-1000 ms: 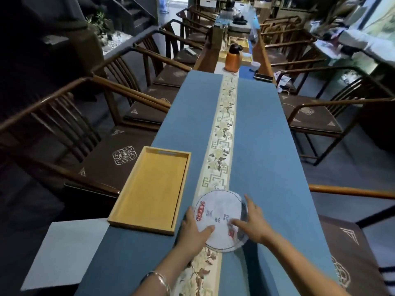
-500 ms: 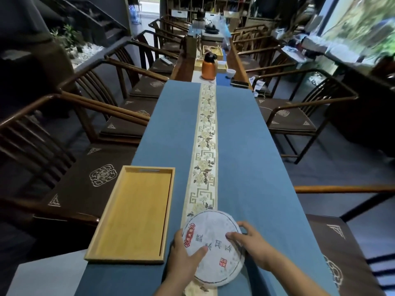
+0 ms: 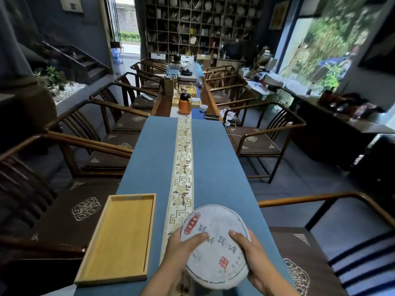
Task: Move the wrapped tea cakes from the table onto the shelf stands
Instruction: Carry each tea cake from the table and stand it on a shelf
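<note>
Tea cake (image 3: 215, 246) sits between my two hands at about 6 o'clock in my view, over the near end of the blue-clothed surface (image 3: 213, 159). My left hand (image 3: 183, 246) grips its 9 o'clock edge with the thumb laid across the printed top and the other fingers hidden beneath. My right hand (image 3: 252, 255) grips the 3 o'clock edge the same way, thumb on top, fingers curled under and out of sight.

As for progress, I judge this to be the pick-up: the cake looks tilted, its far rim at 12 o'clock raised and its printed face turned up toward me, so it seems to be off the cloth, though my hands hide the underside and I cannot tell whether the near rim touches. No other wrapped cake shows on the surface near me. The carry and the placing are all left to do. The shelf (image 3: 203, 24) stands well away at 12 o'clock, past the far end of the surface, with pale round shapes in its cells; I cannot make out a free stand from here.

The cake is a flat round disc, so it has no long axis. The row of printed characters runs from roughly 10 o'clock toward 4 o'clock, red oval label at 10 o'clock, small red seal at 5 o'clock.

The wooden tray (image 3: 119, 242) lies at 8 o'clock, apart from my left hand.
</note>
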{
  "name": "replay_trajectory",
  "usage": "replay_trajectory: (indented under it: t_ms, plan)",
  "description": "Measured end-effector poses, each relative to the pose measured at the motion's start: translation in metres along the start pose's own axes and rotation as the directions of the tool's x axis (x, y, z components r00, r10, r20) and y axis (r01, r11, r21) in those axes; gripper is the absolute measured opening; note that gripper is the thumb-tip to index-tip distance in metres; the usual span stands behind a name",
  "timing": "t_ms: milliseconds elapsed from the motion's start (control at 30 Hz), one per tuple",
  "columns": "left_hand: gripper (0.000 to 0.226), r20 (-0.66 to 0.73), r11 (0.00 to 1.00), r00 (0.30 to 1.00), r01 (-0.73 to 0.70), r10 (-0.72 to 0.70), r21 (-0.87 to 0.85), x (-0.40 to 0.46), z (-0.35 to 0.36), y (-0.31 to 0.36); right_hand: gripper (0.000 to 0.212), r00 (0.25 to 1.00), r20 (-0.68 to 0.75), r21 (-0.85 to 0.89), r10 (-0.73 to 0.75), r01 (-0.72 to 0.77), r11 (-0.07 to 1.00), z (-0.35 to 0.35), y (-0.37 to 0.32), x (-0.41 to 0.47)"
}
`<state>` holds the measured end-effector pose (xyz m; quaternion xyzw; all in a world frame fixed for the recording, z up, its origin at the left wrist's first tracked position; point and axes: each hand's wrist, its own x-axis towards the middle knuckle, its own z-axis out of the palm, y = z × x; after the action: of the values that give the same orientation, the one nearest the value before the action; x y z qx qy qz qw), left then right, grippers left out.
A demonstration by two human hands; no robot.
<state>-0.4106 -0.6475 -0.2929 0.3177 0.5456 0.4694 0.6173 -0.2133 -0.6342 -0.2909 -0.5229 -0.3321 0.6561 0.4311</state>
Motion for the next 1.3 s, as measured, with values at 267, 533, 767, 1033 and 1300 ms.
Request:
replay_trajectory:
  t_ms: [267,533,767,1033,1300]
  plan:
    - [0.055,0.292,0.991,0.953,-0.110,0.081,0.083,-0.052,0.108,0.075,0.045,0.987,-0.046,0.109,-0.151,0.155,0.982,-0.072,-0.083,-0.093]
    - [0.045,0.602,0.957,0.799,-0.168,-0.009,0.237,-0.127,0.249,0.090,0.048,0.947,-0.180,-0.077,-0.265,0.255,0.964,-0.189,-0.137,-0.240]
    - [0.029,0.609,0.985,0.792,-0.126,0.030,0.115,-0.208,0.404,0.072,0.043,0.701,-0.572,-0.004,-0.425,0.516,0.857,-0.299,-0.147,-0.371]
    - [0.053,0.876,0.979,0.471,-0.202,0.106,-0.010,-0.331,0.546,0.012,0.014,0.230,-0.804,-0.228,-0.549,0.733,0.641,-0.411,-0.147,-0.522]
    - [0.071,0.979,0.996,0.188,-0.039,0.084,-0.078,-0.441,0.638,-0.039,0.026,0.013,-0.833,-0.370,-0.552,0.730,0.575,-0.457,-0.127,-0.627]
